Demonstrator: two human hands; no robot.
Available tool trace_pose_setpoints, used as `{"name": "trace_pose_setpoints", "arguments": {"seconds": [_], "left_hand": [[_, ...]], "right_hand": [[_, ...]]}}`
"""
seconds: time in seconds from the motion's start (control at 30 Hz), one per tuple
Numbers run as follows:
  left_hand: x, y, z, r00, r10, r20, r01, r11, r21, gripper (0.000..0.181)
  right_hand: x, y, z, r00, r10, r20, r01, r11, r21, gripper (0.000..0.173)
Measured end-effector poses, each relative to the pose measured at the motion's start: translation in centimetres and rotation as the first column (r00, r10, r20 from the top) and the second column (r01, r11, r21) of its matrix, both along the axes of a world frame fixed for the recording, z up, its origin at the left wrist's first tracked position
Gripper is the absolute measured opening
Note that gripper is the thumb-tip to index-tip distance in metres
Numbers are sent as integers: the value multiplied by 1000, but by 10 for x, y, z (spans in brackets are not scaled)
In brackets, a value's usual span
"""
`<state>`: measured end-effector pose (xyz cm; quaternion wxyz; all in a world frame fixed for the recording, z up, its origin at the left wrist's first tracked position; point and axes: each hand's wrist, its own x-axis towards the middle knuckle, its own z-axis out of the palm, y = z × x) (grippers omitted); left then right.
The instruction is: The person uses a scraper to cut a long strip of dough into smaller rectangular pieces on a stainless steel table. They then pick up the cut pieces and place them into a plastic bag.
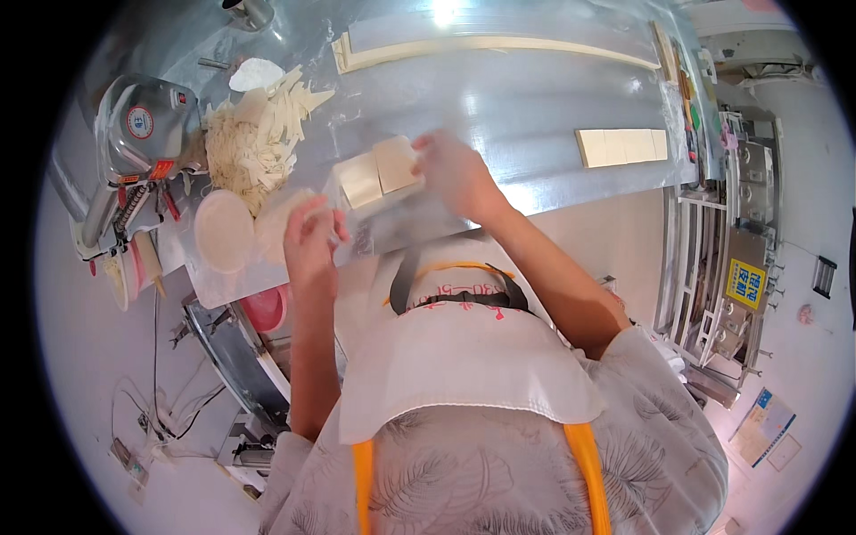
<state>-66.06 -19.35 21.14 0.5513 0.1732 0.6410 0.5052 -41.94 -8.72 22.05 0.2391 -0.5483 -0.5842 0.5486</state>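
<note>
Two square stacks of pale dough sheets lie side by side in front of me: a left stack (360,180) and a right stack (396,164). My right hand (457,175), blurred, is at the right edge of the right stack; whether its fingers grip a sheet cannot be told. My left hand (313,234) is raised left of and below the stacks, fingers apart and curled, over a blurred, pale round sheet or lid (281,221). Beside that lies a round pale disc (225,231). A heap of dough strips and scraps (257,134) lies beyond them.
A metal dough machine (144,130) stands at the left. White powder (256,74) lies behind the scraps. Long dough strips (495,45) run along the back of the metal table (521,100); a row of cut dough pieces (622,148) lies right. A pink basin (264,309) sits below the left edge.
</note>
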Motion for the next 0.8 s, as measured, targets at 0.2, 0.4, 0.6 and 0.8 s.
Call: {"name": "trace_pose_setpoints", "arguments": {"seconds": [0.2, 0.4, 0.6, 0.8], "left_hand": [[-21, 32, -4, 1000, 16, -10, -13, 972, 235, 24], [-41, 63, 29, 998, -5, 62, -8, 978, 210, 24], [-71, 81, 42, 985, -166, -46, 173, 955, 240, 28], [-84, 92, 21, 981, -169, -95, 185, 964, 189, 27]], "right_hand": [[1, 14, -10, 995, -20, -97, 17, 999, -27, 27], [-32, 59, 24, 994, 13, -107, -11, 1000, 21, 28], [-54, 85, 29, 987, 44, -157, -33, 997, 68, 29], [-75, 102, -6, 977, 18, -214, -14, 1000, 17, 26]]}}
